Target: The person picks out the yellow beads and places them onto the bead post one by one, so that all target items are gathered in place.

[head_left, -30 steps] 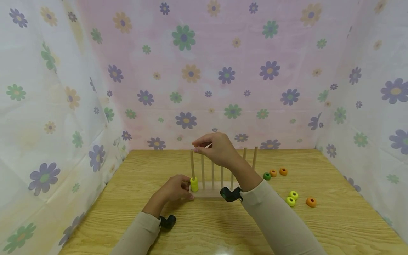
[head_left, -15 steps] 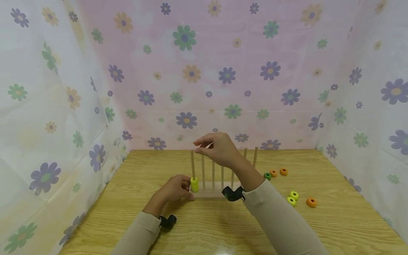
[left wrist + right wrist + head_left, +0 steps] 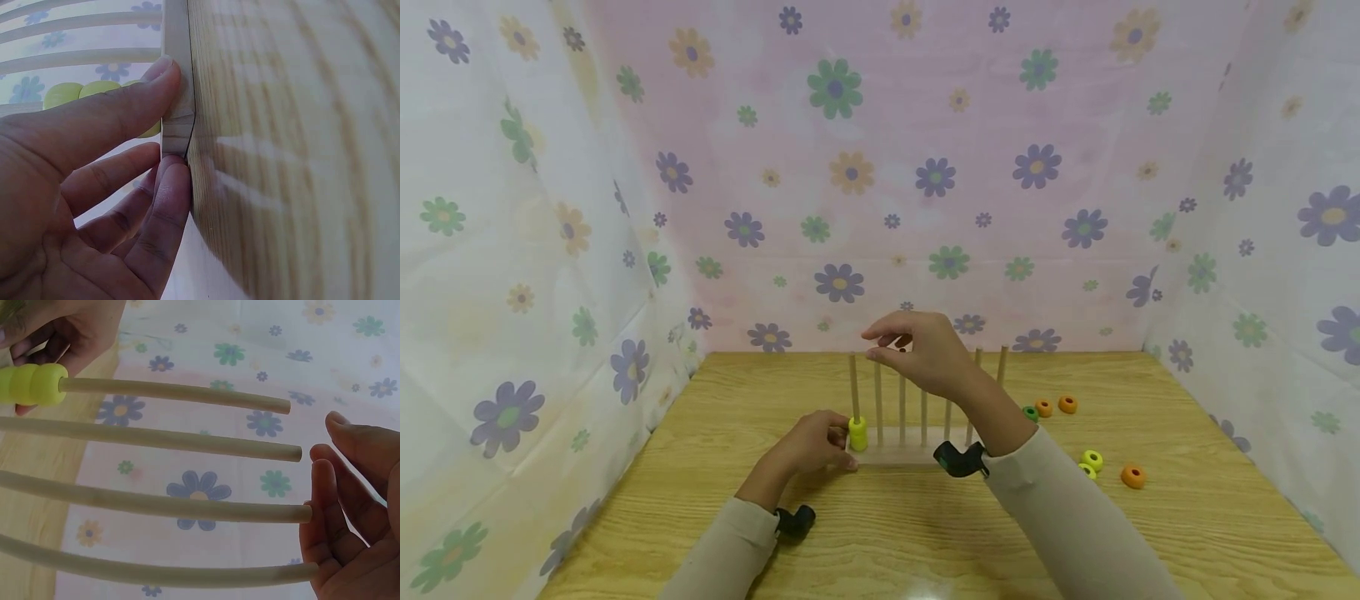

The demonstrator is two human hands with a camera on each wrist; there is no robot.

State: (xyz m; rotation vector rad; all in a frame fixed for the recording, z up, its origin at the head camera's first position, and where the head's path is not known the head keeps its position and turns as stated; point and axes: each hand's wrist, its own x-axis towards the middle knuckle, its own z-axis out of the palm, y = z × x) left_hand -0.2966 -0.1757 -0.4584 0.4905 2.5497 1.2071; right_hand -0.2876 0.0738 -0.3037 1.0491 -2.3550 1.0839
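A wooden stand [image 3: 895,455] with a row of upright pegs is on the table in front of me. Its leftmost peg [image 3: 853,387] carries a stack of yellow beads [image 3: 857,437] at the bottom. My left hand [image 3: 808,443] grips that end of the base, thumb laid on the wood and fingers around the end block [image 3: 177,132] in the left wrist view. Above the pegs hovers my right hand [image 3: 928,354], fingers loosely bent. Nothing sits between its thumb and fingers in the right wrist view, where the fingertips are close to the peg tops [image 3: 284,406].
To the right on the wooden table [image 3: 1000,533] lie loose beads: a green one [image 3: 1032,419] and orange ones [image 3: 1067,409] farther back, yellow ones [image 3: 1092,467] and another orange one [image 3: 1127,479] nearer. Flowered cloth [image 3: 895,142] encloses the back and sides.
My right hand has drifted slightly right, away from the top of the leftmost peg, its sleeve now overlapping a yellow bead. The left hand stays put.
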